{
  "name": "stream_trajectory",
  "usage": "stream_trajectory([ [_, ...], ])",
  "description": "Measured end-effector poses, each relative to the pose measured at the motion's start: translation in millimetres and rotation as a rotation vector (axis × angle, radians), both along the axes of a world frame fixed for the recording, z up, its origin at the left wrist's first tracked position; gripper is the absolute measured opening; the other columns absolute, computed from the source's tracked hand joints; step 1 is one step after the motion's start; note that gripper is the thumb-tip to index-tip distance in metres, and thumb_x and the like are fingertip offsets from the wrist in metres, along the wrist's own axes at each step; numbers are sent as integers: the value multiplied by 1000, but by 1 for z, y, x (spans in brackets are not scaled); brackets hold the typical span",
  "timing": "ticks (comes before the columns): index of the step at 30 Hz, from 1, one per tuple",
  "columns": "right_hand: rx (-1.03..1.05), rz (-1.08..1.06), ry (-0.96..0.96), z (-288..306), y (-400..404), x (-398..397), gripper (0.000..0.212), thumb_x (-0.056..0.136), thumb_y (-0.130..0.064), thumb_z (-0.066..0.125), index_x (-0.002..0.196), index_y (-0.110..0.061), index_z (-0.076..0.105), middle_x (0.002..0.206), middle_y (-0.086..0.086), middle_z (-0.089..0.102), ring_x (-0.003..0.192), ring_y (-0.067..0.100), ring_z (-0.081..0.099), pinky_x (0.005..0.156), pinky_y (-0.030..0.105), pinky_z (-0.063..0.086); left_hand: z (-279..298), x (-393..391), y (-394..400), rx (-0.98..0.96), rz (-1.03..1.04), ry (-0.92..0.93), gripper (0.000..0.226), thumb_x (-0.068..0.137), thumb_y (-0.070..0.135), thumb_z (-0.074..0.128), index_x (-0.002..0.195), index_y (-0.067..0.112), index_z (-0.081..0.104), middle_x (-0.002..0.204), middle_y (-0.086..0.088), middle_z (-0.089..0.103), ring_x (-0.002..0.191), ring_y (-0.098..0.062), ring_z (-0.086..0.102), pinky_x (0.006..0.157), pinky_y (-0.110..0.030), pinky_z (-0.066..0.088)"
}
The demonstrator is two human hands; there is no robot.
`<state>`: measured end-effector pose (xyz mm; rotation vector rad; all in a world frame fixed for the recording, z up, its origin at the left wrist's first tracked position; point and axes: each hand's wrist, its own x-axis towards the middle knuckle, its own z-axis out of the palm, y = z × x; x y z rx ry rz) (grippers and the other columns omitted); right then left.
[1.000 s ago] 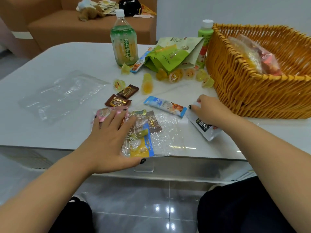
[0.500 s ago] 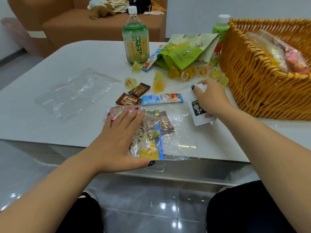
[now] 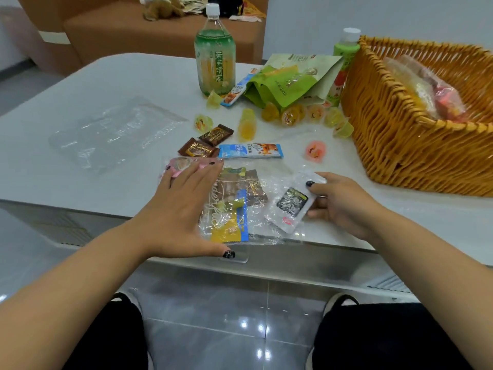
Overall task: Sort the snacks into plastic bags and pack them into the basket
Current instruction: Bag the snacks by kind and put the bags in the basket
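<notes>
Resting flat with fingers spread, the left hand [image 3: 184, 209] pressed the filled plastic bag [image 3: 240, 206] at the desk's [image 3: 66, 182] near edge. The right hand [image 3: 344, 201] pinched a white sachet [image 3: 292, 204] at the bag's right; the basket [image 3: 416, 145] stood far right.

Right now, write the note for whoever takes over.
Left hand: flat on the half-filled bag at the table's near edge.
Right hand: pinches a white packet at the bag's right side.
Done: filled bags lie in the basket.
Left: packet in; blue bar, two brown chocolates, jelly cups loose; empty bag to the left.
</notes>
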<state>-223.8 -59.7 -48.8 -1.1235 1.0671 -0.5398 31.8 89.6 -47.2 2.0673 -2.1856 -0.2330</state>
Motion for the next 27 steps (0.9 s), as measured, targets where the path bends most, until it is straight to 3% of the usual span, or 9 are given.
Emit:
stream_trajectory([
  [6,248,126,-253,5,2,18,28,93,10,38,100,-1,63,85,10,69,64,14,64,57,24,58,0,0,0,-8,14,10,131,54,94,42,151,33,-21,162,15,-10,149,-9,-15,122,-50,1],
  [9,342,82,-237,3,2,28,21,95,4,43,96,0,63,76,9,69,59,13,65,53,20,57,-1,1,1,-14,11,24,131,55,93,44,152,32,-18,162,14,-7,150,-8,-13,122,-50,1],
  [12,336,107,-127,6,-7,30,16,95,0,47,97,0,63,83,13,71,67,17,66,66,24,57,-1,3,1,1,5,32,133,53,94,46,153,32,-16,162,14,-7,149,-7,-13,123,-48,0],
  [17,362,-24,-61,18,-24,23,10,97,-5,47,95,-5,57,79,16,71,64,18,65,44,15,51,0,8,1,-2,-16,64,138,46,100,43,154,34,-13,163,15,-5,149,-4,-12,123,-43,-3],
  [19,334,100,12,24,-25,16,10,95,-6,48,92,-6,58,80,16,72,62,19,68,46,17,50,0,9,2,-12,-29,67,138,46,101,42,155,32,-10,163,13,-3,149,-6,-9,123,-43,-2],
  [22,187,469,200,30,-21,8,14,92,-2,50,88,-4,63,76,13,66,54,13,59,43,15,42,-2,10,2,-24,-43,50,138,47,103,37,156,28,-6,164,11,0,150,-7,-7,123,-45,2],
  [27,129,526,133,22,-10,15,22,92,0,50,86,-3,70,79,12,70,58,12,63,50,18,47,-3,10,2,-22,-45,32,137,47,104,31,155,29,-6,164,11,-1,150,-7,-9,123,-44,-2],
])
